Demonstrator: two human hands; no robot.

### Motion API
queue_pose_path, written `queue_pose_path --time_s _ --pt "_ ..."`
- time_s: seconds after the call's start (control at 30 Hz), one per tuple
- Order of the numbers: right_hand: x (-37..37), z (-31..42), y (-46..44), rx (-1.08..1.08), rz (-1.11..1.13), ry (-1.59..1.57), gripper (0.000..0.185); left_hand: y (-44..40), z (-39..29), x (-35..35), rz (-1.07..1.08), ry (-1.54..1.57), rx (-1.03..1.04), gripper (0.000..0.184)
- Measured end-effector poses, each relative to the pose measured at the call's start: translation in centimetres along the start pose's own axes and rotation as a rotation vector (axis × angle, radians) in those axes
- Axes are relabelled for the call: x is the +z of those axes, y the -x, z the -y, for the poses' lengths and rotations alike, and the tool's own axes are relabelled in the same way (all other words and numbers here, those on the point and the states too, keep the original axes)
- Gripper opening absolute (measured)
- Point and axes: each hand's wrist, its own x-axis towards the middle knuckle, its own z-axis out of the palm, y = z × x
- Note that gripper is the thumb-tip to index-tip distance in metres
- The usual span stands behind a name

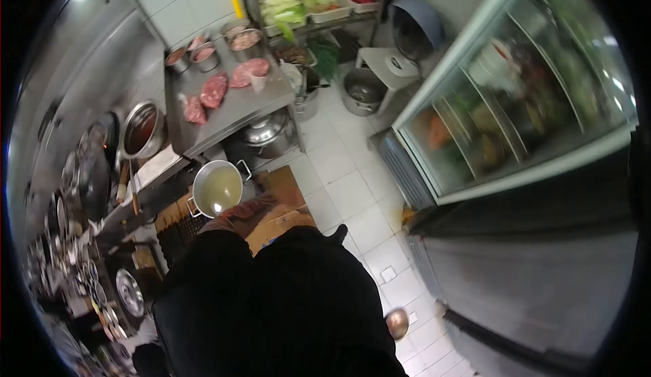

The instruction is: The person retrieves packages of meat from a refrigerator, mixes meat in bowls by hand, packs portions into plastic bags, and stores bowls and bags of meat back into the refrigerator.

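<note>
Stockpot (197, 190) of cloudy yellowish liquid, two handles out, just beyond the one person in black (278, 302).

Close by its lower rim I see a blurred reddish-brown shape (254, 212) that may be an arm; whether the left hand or right hand is gripping or released, I cannot tell. Brown cardboard (279, 184) lies beside the stockpot; one copper-coloured bowl (397, 324) sits apart on the tiles. Past the stockpot stands one metal pot (161, 133) of dark red contents, then a steel table (234, 109) bearing three large portions of raw meat (214, 91) and at least four metal containers (205, 63). Farther off, leafy greens (283, 4) fill part of a shelf.
</note>
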Motion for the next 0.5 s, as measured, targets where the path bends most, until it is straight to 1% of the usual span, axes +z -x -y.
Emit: queue_pose_path --time_s 0.07,0.1,0.13,0.17,0.2,0.23,0.27,0.3,0.33,0.37,0.43,0.5 --pt "7.9 3.9 -4.5 0.053 0.183 0.038 0.032 4.7 0.7 -5.2 -0.219 -0.012 -0.254 0.03" --pt "12.7 5.8 -8.0 0.213 0.221 0.125 0.026 6.8 0.9 -7.1 -0.322 -0.02 -0.387 0.029" --pt "18.2 7.7 -9.2 0.255 0.245 0.193 0.027 8.9 0.8 -8.7 -0.342 0.003 -0.411 0.029" --pt "22.0 8.6 -11.8 0.195 0.359 0.203 0.028 10.8 0.5 -10.1 -0.514 -0.052 -0.361 0.027" --pt "26.7 10.0 -13.3 0.156 0.319 0.32 0.031 11.8 1.1 -10.5 -0.606 -0.077 -0.348 0.026" --pt "30.8 11.5 -14.2 0.126 0.414 0.429 0.024 12.9 1.8 -10.9 -0.699 -0.104 -0.335 0.025" --pt "35.9 12.3 -14.0 0.098 0.358 0.412 0.024 13.9 2.8 -10.6 -0.607 -0.093 -0.444 0.027" --pt "40.9 13.0 -12.7 0.009 0.387 0.557 0.02 14.9 3.8 -10.2 -0.514 -0.079 -0.551 0.03" --pt "44.1 13.3 -14.5 0.029 0.449 0.598 0.021 15.6 4.1 -9.2 -0.51 -0.136 -0.622 0.032" --pt "47.0 13.6 -16.4 0.049 0.51 0.639 0.023 16.4 4.0 -8.2 -0.526 -0.122 -0.652 0.032" --pt "52.1 12.7 -20.2 0.11 0.571 0.668 0.022 17.5 2.5 -5.2 -0.62 -0.005 -0.752 0.03" --pt "56.1 11.6 -22.6 0.165 0.63 0.674 0.021 17.7 3.7 -0.9 -0.508 -0.01 -0.877 0.031"
